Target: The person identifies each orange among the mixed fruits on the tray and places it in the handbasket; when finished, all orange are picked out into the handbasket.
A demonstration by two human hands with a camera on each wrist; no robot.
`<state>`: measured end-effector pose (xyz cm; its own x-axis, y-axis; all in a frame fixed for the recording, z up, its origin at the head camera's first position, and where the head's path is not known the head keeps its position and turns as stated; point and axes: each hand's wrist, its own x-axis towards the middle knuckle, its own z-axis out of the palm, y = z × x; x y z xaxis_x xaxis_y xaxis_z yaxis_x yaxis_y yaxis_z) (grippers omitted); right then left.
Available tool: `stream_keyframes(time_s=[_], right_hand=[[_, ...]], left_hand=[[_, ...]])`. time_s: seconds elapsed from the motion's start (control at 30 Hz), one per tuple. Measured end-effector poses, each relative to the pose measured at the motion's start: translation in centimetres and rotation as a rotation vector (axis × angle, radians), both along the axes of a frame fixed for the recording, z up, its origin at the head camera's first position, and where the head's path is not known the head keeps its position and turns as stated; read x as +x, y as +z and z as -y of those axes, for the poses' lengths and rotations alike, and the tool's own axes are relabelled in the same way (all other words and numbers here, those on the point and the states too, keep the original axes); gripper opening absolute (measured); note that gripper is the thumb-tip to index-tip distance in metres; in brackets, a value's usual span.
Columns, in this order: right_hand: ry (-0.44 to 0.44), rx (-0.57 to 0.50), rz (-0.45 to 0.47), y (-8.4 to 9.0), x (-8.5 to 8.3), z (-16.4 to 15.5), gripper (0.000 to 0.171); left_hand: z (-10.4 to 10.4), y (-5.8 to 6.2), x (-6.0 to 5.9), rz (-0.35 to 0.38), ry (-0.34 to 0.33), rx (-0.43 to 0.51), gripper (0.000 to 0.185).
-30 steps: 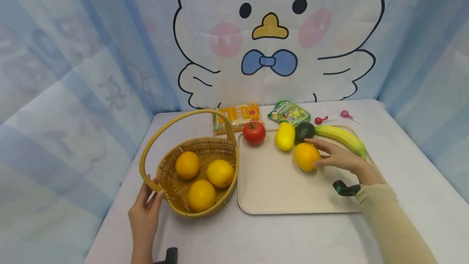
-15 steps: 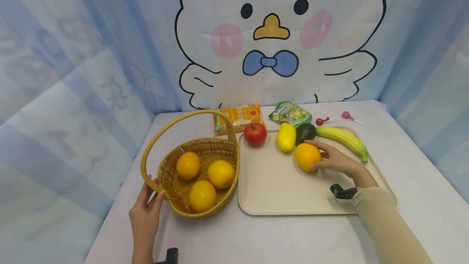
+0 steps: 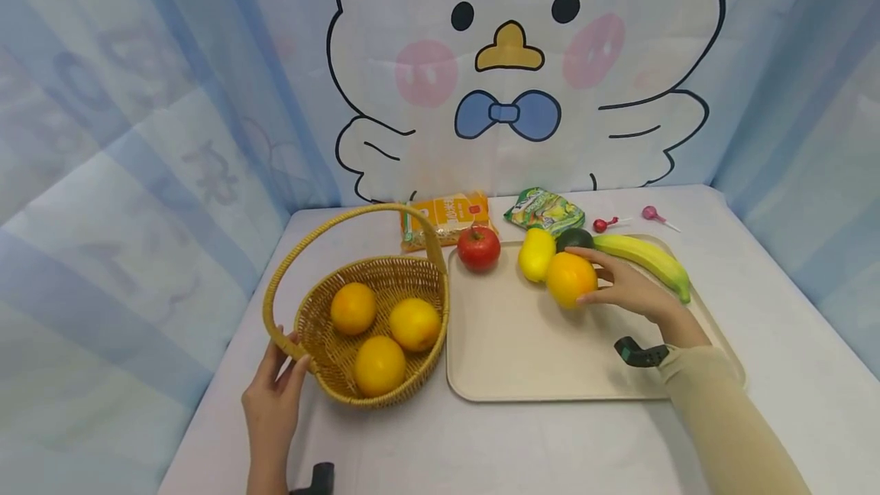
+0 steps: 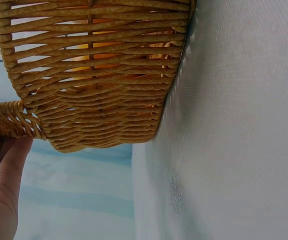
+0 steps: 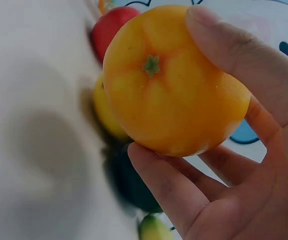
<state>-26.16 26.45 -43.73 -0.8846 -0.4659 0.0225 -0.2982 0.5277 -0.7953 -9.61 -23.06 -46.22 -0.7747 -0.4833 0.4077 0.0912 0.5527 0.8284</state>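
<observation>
An orange (image 5: 168, 95) is gripped between the thumb and fingers of my right hand (image 3: 629, 289); its shadow falls on the beige tray (image 3: 522, 357), so it is raised off the surface. My left hand (image 3: 275, 396) pinches the base of the handle (image 4: 4, 120) on a woven basket (image 4: 99, 90). Inside that basket lie three more orange fruits, one at the back left (image 3: 354, 308), one at the right (image 3: 415, 325) and one in front (image 3: 380, 366). Along the tray's back edge sit a red apple (image 3: 478, 248), a yellow mango-like fruit (image 3: 536, 254), a dark green avocado (image 3: 574, 239) and a banana (image 3: 642, 258).
Behind the tray lie an orange packet of grain (image 3: 450, 218), a green snack bag (image 3: 545, 211), a red lollipop (image 3: 601, 225) and a pink lollipop (image 3: 651, 214). A printed curtain (image 3: 385, 151) closes off the back and sides of the white table (image 3: 516, 449).
The orange has come up off the tray in my right hand and shifted slightly left and away. My left hand stays on the basket handle.
</observation>
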Motion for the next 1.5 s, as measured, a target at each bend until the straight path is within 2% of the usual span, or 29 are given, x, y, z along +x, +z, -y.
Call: stream_keyframes(time_s=[0.27,0.7,1.27,1.5], right_hand=[[0.002,-0.033,0.007,2.4,0.1,1.2,0.080],[0.013,-0.042,0.016,4.5,0.5,3.2,0.082],[0.090,-0.121,0.026,5.4,0.3,6.8,0.081],[0.135,-0.154,-0.003,5.8,0.3,8.4,0.079]], left_hand=[[-0.1,0.1,0.1,0.005,-0.005,-0.003,0.065],[0.0,0.1,0.1,0.005,-0.016,0.009,0.063],[0.1,0.1,0.0,0.008,-0.007,-0.010,0.066],[0.0,0.2,0.1,0.013,-0.012,0.005,0.064]])
